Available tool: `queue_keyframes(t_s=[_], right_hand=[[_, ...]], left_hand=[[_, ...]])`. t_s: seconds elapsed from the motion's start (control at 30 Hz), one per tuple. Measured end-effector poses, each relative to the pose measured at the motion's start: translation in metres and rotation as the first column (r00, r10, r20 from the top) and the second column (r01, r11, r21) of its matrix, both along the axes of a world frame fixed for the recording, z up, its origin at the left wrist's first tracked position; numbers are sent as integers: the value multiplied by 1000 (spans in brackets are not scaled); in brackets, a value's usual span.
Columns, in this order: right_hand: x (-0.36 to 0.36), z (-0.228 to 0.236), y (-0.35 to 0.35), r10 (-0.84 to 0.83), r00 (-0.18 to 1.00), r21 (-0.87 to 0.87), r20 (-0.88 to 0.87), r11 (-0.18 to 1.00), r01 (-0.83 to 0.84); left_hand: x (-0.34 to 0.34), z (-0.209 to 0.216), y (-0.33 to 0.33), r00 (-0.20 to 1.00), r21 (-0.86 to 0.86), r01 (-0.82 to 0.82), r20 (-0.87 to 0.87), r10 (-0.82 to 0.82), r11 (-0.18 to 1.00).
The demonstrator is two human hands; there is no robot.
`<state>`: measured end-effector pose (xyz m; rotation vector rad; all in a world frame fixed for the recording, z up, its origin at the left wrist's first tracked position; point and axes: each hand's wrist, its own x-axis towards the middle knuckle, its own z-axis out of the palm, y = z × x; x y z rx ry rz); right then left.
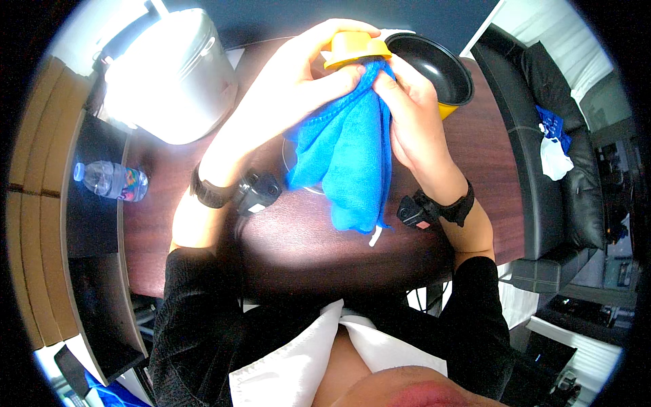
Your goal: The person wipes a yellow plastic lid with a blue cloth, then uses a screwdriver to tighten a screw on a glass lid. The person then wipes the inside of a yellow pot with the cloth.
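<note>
Up at the far side of the table, my left hand [308, 71] is closed round a small yellow cup-shaped piece [356, 47] with a flared rim, its thumb pressing on the cloth. A blue cloth [352, 149] hangs from just under that rim toward me, a white tag at its lower end. My right hand [413, 108] grips the cloth's upper part close against the yellow piece. Just behind the right hand stands a pot [434, 68], black inside and yellow outside. A thin curved edge, perhaps of something clear, shows partly behind the cloth; the rest is hidden.
A large white rounded appliance [173, 78] stands on the dark wood table [285, 251] at the far left. Beyond the table's left edge, a clear bottle [112, 180] lies on a dark surface. To the right is a black sofa [542, 203] with a white bag [556, 159] on it.
</note>
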<state>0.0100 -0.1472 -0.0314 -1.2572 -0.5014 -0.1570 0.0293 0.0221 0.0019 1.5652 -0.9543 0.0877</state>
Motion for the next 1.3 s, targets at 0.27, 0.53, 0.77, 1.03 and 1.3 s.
queue_keyframes(t_s=[0.27,0.53,0.77,1.03,1.3], right_hand=[[-1,-1,-3,-139,984,-183,115,970,159],[-1,9,-7,-100,986,-227,133,965,129],[-2,7,-3,-44,990,-208,131,975,71],[-3,8,-7,-156,968,-291,198,933,210],[-3,15,-10,-150,972,-265,182,944,196]], left_hand=[[-4,-5,-2,981,71,-169,103,162,983],[-11,3,-4,994,11,-113,-1,113,994],[-2,-6,-5,961,15,-240,144,235,971],[-9,-2,-7,957,36,-163,249,149,986],[-10,-1,-4,966,63,-186,196,171,981]])
